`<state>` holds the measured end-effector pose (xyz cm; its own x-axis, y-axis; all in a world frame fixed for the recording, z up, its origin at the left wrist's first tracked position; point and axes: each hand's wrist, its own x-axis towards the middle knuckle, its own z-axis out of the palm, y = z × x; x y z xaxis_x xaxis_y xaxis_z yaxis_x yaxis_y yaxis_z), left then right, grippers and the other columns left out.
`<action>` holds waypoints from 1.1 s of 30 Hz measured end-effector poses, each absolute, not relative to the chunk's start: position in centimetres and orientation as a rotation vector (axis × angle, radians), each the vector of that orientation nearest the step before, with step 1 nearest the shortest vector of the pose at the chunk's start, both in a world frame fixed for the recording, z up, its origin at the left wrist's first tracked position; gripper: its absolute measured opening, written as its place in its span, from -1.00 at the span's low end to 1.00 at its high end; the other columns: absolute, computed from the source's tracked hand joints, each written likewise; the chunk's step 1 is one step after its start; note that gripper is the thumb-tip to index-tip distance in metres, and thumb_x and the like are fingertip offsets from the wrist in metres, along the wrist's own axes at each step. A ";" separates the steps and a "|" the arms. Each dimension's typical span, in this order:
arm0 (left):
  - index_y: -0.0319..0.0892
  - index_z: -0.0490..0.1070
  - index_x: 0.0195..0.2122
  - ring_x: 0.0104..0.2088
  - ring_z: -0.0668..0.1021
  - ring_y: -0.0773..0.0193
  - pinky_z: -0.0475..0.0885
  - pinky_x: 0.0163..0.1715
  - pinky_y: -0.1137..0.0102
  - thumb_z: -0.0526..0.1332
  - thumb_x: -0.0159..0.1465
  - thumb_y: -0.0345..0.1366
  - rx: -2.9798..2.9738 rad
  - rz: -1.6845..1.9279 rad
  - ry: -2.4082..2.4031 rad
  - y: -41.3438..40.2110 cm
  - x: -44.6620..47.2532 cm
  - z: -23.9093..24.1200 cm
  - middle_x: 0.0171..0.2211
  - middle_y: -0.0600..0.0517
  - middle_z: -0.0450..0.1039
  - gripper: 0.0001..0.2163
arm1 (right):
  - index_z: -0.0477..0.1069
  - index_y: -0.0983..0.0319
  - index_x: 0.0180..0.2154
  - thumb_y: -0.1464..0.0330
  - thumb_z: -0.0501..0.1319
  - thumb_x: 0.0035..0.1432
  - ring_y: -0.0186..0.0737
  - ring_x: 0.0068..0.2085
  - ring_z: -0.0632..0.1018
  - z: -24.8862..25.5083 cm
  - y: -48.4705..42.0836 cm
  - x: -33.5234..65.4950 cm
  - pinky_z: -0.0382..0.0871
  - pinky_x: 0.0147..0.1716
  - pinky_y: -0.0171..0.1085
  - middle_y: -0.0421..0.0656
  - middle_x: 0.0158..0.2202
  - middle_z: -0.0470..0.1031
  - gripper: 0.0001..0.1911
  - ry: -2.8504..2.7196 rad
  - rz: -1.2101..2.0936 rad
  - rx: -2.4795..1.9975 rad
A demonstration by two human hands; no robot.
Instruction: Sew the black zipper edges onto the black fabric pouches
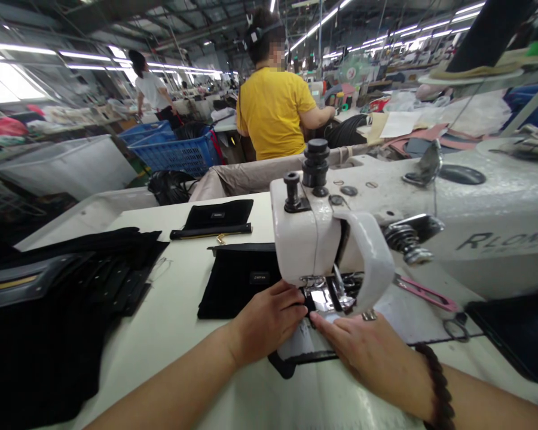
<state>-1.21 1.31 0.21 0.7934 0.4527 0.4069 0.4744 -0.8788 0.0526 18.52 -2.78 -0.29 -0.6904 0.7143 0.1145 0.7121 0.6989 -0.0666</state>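
Note:
The white sewing machine (314, 239) stands in front of me, its presser foot (325, 300) down on a black fabric piece (309, 306). My left hand (266, 322) is left of the needle area, fingers bent together and closed on the fabric's edge. To the right, my right hand (372, 352) lies almost flat with fingers stretched, its index fingertip at the same fabric; the machine's guard partly covers this hand. A dark-edged strip of the work hangs below the hands. Just beyond my left hand lies a black pouch panel (237, 283) with a small label.
A second labelled black panel (217, 215) and a zipper strip (210, 232) lie farther back. Stacked black pieces (49, 334) cover the left side. Pink thread snips (425, 292) and a dark tablet-like object (520, 334) are at right. A co-worker in yellow (273, 113) sits ahead.

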 end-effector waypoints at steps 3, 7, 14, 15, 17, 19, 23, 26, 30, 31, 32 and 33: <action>-0.23 0.40 -0.38 -0.18 0.42 0.38 0.19 0.04 0.49 -0.10 0.33 -0.36 -2.937 -0.660 -0.762 1.6 -1.2 0.3 -0.32 0.04 0.45 -0.70 | 0.25 0.32 -0.04 0.60 0.08 -0.11 -0.29 -0.58 0.40 -0.2 -2.7 18.5 -0.08 -0.64 -0.27 -0.24 -0.52 0.45 -0.50 -2.769 0.003 -1.160; -0.23 0.41 -0.33 -0.20 0.44 0.38 0.24 0.00 0.50 -0.03 0.30 -0.38 -2.916 -0.609 -0.824 1.8 -1.1 0.3 -0.33 0.06 0.46 -0.78 | 0.29 0.29 -0.11 0.59 0.05 -0.03 -0.31 -0.55 0.41 0.0 -2.6 18.6 -0.03 -0.62 -0.29 -0.23 -0.51 0.44 -0.61 -2.775 0.077 -1.126; -0.21 0.39 -0.33 -0.11 0.42 0.35 0.21 0.05 0.46 0.05 0.25 -0.40 -2.892 -0.455 -0.918 2.2 -0.7 0.7 -0.26 0.07 0.45 -0.87 | 0.29 0.28 -0.14 0.59 0.04 -0.02 -0.28 -0.53 0.43 0.2 -2.5 18.5 0.00 -0.61 -0.29 -0.22 -0.50 0.44 -0.64 -2.784 0.128 -1.140; -0.21 0.39 -0.32 -0.09 0.41 0.35 0.19 0.06 0.47 0.06 0.25 -0.41 -2.885 -0.463 -0.914 2.3 -0.7 0.8 -0.25 0.06 0.45 -0.87 | 0.29 0.28 -0.14 0.59 0.03 -0.01 -0.28 -0.53 0.43 0.2 -2.5 18.5 -0.01 -0.61 -0.29 -0.22 -0.50 0.44 -0.65 -2.792 0.140 -1.142; -0.24 0.39 -0.29 -0.07 0.39 0.35 0.16 0.08 0.48 0.05 0.25 -0.43 -2.871 -0.498 -0.901 2.4 -0.7 0.8 -0.22 0.05 0.45 -0.87 | 0.29 0.28 -0.14 0.59 0.02 0.00 -0.28 -0.53 0.43 0.3 -2.5 18.5 -0.02 -0.61 -0.29 -0.23 -0.50 0.44 -0.66 -2.803 0.156 -1.152; -0.25 0.39 -0.29 -0.08 0.40 0.36 0.16 0.07 0.49 0.03 0.26 -0.43 -2.854 -0.547 -0.884 2.4 -0.6 0.7 -0.24 0.03 0.45 -0.85 | 0.28 0.27 -0.14 0.58 0.02 0.01 -0.28 -0.52 0.43 0.2 -2.5 18.5 -0.03 -0.61 -0.28 -0.23 -0.50 0.44 -0.66 -2.811 0.154 -1.160; -0.28 0.39 -0.29 -0.12 0.43 0.33 0.21 0.05 0.48 -0.04 0.29 -0.42 -2.808 -0.615 -0.848 2.5 -0.7 0.3 -0.26 0.00 0.46 -0.79 | 0.28 0.27 -0.14 0.59 0.01 -0.01 -0.29 -0.52 0.44 0.3 -2.6 18.5 -0.06 -0.61 -0.28 -0.22 -0.50 0.44 -0.65 -2.810 0.104 -1.157; -0.29 0.39 -0.27 -0.10 0.43 0.30 0.21 0.05 0.44 -0.06 0.29 -0.44 -2.813 -0.577 -0.826 2.6 -0.8 0.3 -0.26 -0.02 0.46 -0.77 | 0.28 0.27 -0.15 0.60 0.01 -0.03 -0.29 -0.52 0.44 0.4 -2.6 18.5 -0.08 -0.61 -0.28 -0.22 -0.50 0.45 -0.64 -2.805 0.062 -1.161; -0.27 0.39 -0.26 -0.12 0.44 0.29 0.23 0.05 0.43 -0.05 0.29 -0.44 -2.857 -0.476 -0.896 2.6 -0.7 0.6 -0.27 0.00 0.47 -0.77 | 0.29 0.26 -0.16 0.60 0.02 -0.04 -0.29 -0.53 0.43 0.6 -2.6 18.4 -0.09 -0.61 -0.28 -0.21 -0.51 0.45 -0.65 -2.800 0.036 -1.177; -0.26 0.39 -0.25 -0.11 0.44 0.29 0.21 0.06 0.42 -0.05 0.29 -0.44 -2.869 -0.457 -0.915 2.5 -0.6 0.6 -0.26 0.00 0.47 -0.78 | 0.29 0.26 -0.17 0.60 0.01 -0.03 -0.29 -0.53 0.43 0.6 -2.6 18.4 -0.09 -0.61 -0.28 -0.21 -0.51 0.45 -0.65 -2.794 0.032 -1.179; -0.26 0.39 -0.23 -0.09 0.42 0.28 0.20 0.07 0.40 -0.04 0.29 -0.44 -2.884 -0.443 -0.930 2.5 -0.6 0.6 -0.24 0.00 0.46 -0.78 | 0.29 0.26 -0.17 0.60 0.00 -0.03 -0.29 -0.53 0.43 0.6 -2.6 18.4 -0.09 -0.61 -0.28 -0.21 -0.52 0.45 -0.65 -2.789 0.032 -1.177; -0.26 0.39 -0.22 -0.07 0.41 0.27 0.18 0.08 0.39 -0.04 0.29 -0.44 -2.902 -0.430 -0.941 2.4 -0.6 0.5 -0.22 -0.01 0.46 -0.78 | 0.29 0.26 -0.17 0.60 0.00 -0.03 -0.30 -0.54 0.43 0.6 -2.6 18.4 -0.08 -0.61 -0.28 -0.22 -0.53 0.44 -0.65 -2.783 0.036 -1.177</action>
<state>-0.58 2.39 0.53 0.7748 0.5662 0.2813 0.5830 -0.8120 0.0284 18.41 -2.63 0.58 -0.6905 0.7163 0.1010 0.7135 0.6974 -0.0682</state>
